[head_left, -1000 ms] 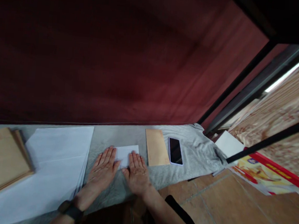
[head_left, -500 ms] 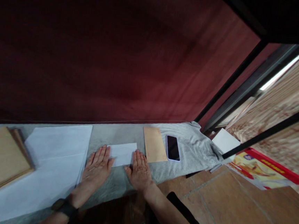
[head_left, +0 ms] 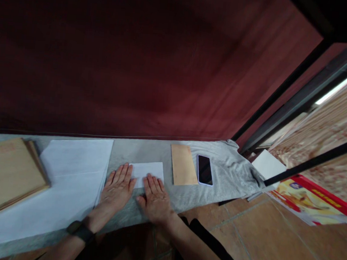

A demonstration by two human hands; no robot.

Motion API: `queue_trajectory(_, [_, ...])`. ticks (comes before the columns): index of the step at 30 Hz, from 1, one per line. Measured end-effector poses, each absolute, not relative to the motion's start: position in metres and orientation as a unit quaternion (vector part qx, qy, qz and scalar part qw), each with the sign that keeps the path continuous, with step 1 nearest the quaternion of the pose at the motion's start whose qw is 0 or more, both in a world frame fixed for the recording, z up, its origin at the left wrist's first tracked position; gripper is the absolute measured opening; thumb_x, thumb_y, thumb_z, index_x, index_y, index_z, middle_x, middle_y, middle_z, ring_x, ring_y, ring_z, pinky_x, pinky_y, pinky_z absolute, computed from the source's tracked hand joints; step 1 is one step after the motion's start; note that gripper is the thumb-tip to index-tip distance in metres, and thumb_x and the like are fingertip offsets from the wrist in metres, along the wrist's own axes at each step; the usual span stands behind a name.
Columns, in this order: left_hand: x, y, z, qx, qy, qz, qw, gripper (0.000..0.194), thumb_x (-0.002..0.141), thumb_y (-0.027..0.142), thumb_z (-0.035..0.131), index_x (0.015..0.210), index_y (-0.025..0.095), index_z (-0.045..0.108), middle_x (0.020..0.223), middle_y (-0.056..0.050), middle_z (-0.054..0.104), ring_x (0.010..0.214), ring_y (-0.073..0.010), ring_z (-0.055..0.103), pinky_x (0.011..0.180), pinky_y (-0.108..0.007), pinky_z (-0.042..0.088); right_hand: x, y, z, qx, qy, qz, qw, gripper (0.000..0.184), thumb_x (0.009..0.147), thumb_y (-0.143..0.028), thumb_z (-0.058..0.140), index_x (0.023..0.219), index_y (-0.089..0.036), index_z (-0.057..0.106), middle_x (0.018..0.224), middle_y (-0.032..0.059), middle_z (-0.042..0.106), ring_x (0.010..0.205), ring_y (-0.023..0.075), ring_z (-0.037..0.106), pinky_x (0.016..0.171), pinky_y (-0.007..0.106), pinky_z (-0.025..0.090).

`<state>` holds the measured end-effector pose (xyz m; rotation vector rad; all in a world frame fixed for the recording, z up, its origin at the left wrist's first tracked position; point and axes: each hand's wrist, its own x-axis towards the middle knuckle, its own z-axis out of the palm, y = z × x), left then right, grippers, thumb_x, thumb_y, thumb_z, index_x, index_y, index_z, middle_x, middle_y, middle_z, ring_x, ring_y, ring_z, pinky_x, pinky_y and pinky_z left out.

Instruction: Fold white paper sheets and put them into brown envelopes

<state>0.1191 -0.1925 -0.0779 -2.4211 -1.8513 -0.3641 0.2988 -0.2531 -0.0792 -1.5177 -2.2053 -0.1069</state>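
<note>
Pressing flat, the left hand [head_left: 118, 186] keeps its fingers together, thumb apart, on the left end of the small white paper [head_left: 148, 170]; the right hand [head_left: 156, 198], fingers nearly together and thumb out, covers its lower right part. The paper is plain, rectangular and flat on the gray cloth [head_left: 141, 149]. Left of it lie large white sheets [head_left: 75, 178] under brown envelopes [head_left: 5, 176]; right of it, a single envelope [head_left: 184, 165], contents hidden, then a phone [head_left: 205, 171].
</note>
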Motion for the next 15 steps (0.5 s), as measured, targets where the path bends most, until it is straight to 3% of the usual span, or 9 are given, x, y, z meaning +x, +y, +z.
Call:
queue_trajectory(6, [0.1184,-0.1933,-0.0759,-0.791,-0.597,-0.126,0.043,0.063,0.099,0.039,0.029,0.150,0.003,0.042,0.158,-0.019,0.040,0.149,-0.0296,0.033,0.123,-0.048,0.023,0.3018,-0.2538,-0.0788,-0.585,-0.778,-0.044,0.226,0.069,0.103,-0.054,0.039,0.153,-0.007,0.038,0.156,0.0167,0.042,0.147,0.0255,0.038,0.120,0.040,0.032])
queue_trajectory(15, [0.1113,-0.1982,-0.0680,-0.796,-0.586,-0.150,0.013,0.056,0.099,0.031,0.031,0.144,0.003,0.049,0.151,-0.019,0.050,0.141,-0.0319,0.045,0.116,-0.048,0.036,0.3051,-0.2556,-0.0827,-0.609,-0.756,-0.092,0.219,0.072,0.102,-0.056,0.041,0.149,0.000,0.043,0.155,0.0226,0.041,0.146,0.0300,0.038,0.119,0.044,0.031])
